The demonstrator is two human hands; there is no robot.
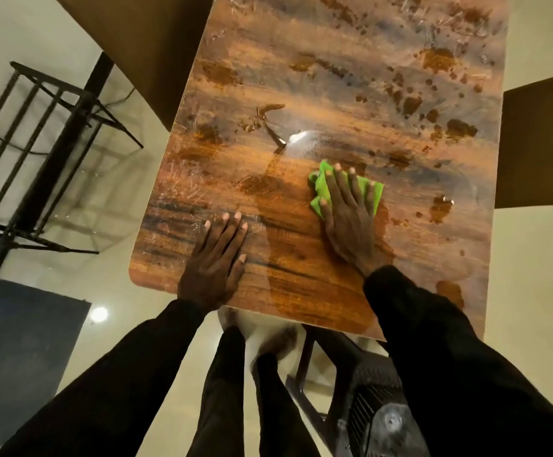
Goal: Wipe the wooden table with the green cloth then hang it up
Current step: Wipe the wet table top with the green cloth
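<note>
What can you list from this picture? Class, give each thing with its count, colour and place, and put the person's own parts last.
table: one, brown wood grain, wet streaks and puddles, centre
cloth: one, green, on the table under the right hand
rack: one, black metal, on the floor left of the table
chair: one, dark, below the table's near edge
mat: one, dark blue-grey, floor at lower left
floor: pale cream, glossy
left hand: one, flat on the table, near edge
right hand: one, pressing flat on the cloth
sleeves: two, black, bottom
</note>
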